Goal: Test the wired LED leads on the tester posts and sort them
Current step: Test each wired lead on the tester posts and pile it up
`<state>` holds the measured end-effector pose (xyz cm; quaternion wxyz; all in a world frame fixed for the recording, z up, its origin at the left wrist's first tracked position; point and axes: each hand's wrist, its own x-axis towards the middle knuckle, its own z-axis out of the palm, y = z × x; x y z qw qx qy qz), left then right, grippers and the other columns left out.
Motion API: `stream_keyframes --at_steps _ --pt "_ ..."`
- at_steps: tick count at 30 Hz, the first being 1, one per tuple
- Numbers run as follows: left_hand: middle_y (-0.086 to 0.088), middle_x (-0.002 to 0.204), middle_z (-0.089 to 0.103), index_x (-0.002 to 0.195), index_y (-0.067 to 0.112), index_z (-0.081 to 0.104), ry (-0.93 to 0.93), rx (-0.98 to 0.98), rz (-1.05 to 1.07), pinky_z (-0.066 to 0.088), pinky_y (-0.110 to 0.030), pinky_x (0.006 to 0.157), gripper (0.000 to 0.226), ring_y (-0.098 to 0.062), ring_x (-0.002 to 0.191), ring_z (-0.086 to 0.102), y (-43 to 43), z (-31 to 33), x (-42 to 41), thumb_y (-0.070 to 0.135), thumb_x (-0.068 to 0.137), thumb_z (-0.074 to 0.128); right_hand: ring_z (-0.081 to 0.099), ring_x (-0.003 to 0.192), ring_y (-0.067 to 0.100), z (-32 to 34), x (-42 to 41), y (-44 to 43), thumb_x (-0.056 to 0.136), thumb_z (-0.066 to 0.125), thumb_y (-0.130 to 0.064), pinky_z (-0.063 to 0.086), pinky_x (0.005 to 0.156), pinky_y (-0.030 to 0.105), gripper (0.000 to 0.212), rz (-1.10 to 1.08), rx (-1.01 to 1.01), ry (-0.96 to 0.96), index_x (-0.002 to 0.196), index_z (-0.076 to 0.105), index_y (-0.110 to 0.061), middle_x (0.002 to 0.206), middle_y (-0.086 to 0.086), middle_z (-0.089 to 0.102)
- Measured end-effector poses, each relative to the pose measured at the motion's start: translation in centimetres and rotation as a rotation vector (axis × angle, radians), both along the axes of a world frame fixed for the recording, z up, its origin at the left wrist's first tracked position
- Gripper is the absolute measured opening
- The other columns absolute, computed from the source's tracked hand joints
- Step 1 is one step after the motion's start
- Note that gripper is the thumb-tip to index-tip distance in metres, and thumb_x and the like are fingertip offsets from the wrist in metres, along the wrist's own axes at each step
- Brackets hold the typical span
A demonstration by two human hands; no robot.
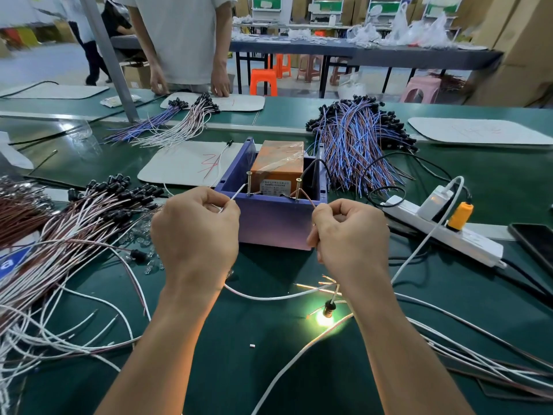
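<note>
Head view looks down on a dark green bench mat (239, 369), where both hands work at the front of an open-topped purple plastic box (275, 226). The left hand (194, 235) is curled, thumb and forefinger pinching a thin white wire lead (237, 195). The lead's bare end reaches up to the left brass screw post (249, 181), which stands at the box's front wall. The right hand (350, 238) is curled too, pinching a thin brown wire lead (305, 196) that bends over to the base of the right brass screw post (298, 187).

Inside the box sits an orange block wrapped in clear tape (276, 163). A white wire runs from beneath the left hand across the mat to a small LED in a black holder (329, 308). The LED lies on the mat just beside the right wrist and glows bright yellow-green.

To the left, a loose heap of white and brown leads with black holders (89, 217) spreads over the mat. Behind the box on the right lies a heap of blue and brown leads (356, 145). A white power strip (440, 232) carrying an orange plug (460, 215) lies right of the box, with a dark phone (535, 244) at the right edge. Across the bench stands another person in a pale shirt (179, 40).
</note>
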<state>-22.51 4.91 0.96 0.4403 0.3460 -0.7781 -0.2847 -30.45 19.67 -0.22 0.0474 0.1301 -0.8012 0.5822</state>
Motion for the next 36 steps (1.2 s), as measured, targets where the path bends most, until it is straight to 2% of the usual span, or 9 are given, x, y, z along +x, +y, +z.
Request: stream_keyframes --at_steps 8,11,14,17,20,24,29,34,36 --pt "0.015 0.053 0.061 0.058 0.035 0.061 0.002 0.024 0.012 0.056 -0.035 0.067 0.027 -0.024 0.060 0.066 -0.1 0.0 -0.1 0.024 0.077 0.077 0.055 0.039 0.005 0.0 0.2 0.0 0.093 0.057 -0.020 0.045 0.058 0.026 0.036 0.004 0.019 0.030 0.058 0.063 -0.019 0.050 -0.005 0.067" --pt "0.013 0.051 0.062 0.058 0.031 0.064 -0.026 0.074 0.032 0.055 -0.032 0.065 0.023 -0.020 0.059 0.067 -0.3 0.1 0.4 0.026 0.075 0.079 0.047 0.033 0.012 0.6 0.4 0.6 0.093 0.058 -0.014 0.038 0.047 0.024 0.035 0.038 -0.080 -0.073 0.058 0.062 -0.014 0.050 0.002 0.066" --pt "0.007 0.045 0.060 0.060 0.021 0.073 0.125 0.403 -0.182 0.045 -0.024 0.051 0.017 -0.012 0.042 0.052 -0.9 0.8 1.4 0.015 0.073 0.083 0.031 0.032 0.015 2.3 0.8 2.6 0.094 0.056 -0.005 0.024 0.036 0.019 0.031 0.221 -0.322 -0.299 0.064 0.063 -0.008 0.049 0.011 0.060" --pt "0.000 0.047 0.052 0.059 0.020 0.073 0.278 0.717 -0.633 0.035 -0.019 0.040 0.015 -0.011 0.040 0.042 0.2 3.0 2.6 0.014 0.069 0.082 0.033 0.039 0.015 4.3 1.5 5.6 0.097 0.059 -0.013 0.027 0.040 0.022 0.030 0.369 -0.053 -0.195 0.067 0.067 -0.013 0.051 0.008 0.063" --pt "0.001 0.060 0.066 0.063 0.025 0.076 0.230 0.599 -0.801 0.048 -0.015 0.056 0.013 -0.009 0.056 0.058 2.6 4.6 2.5 0.018 0.072 0.083 0.040 0.036 0.006 6.3 1.9 9.2 0.094 0.062 -0.024 0.029 0.040 0.012 0.025 0.306 0.346 0.029 0.070 0.068 -0.022 0.054 0.000 0.068" --pt "0.007 0.061 0.069 0.072 0.035 0.079 0.066 0.424 -0.758 0.042 -0.010 0.054 0.014 -0.001 0.057 0.055 6.1 4.0 0.4 0.026 0.078 0.086 0.050 0.045 0.006 6.9 1.3 14.5 0.090 0.065 -0.034 0.032 0.048 0.026 0.024 -0.003 0.697 0.193 0.067 0.067 -0.030 0.054 -0.009 0.064" --pt "0.000 0.056 0.067 0.071 0.017 0.070 -0.185 0.579 -0.778 0.044 -0.022 0.042 0.028 -0.015 0.044 0.060 9.9 -0.1 -2.0 0.011 0.097 0.065 0.057 0.065 0.022 2.9 0.3 18.6 0.093 0.065 -0.031 0.038 0.061 0.034 0.018 -0.101 0.754 0.234 0.076 0.066 -0.026 0.062 -0.008 0.061" --pt "-0.009 0.070 0.075 0.093 0.006 0.058 -0.242 0.798 -0.744 0.049 -0.022 0.042 0.020 -0.024 0.055 0.072 11.2 -3.5 -2.6 0.008 0.105 0.042 0.050 0.075 0.019 -3.5 1.0 19.2 0.098 0.056 -0.033 0.032 0.066 0.032 0.017 0.002 0.677 0.183 0.082 0.060 -0.029 0.073 -0.008 0.055" --pt "-0.010 0.072 0.077 0.095 0.006 0.060 -0.251 0.827 -0.685 0.052 -0.026 0.046 0.020 -0.024 0.059 0.074 10.6 -4.1 -2.6 0.010 0.106 0.043 0.049 0.084 0.007 -5.3 1.7 19.5 0.099 0.053 -0.038 0.036 0.071 0.021 0.013 0.052 0.634 0.135 0.092 0.064 -0.034 0.081 -0.010 0.052"
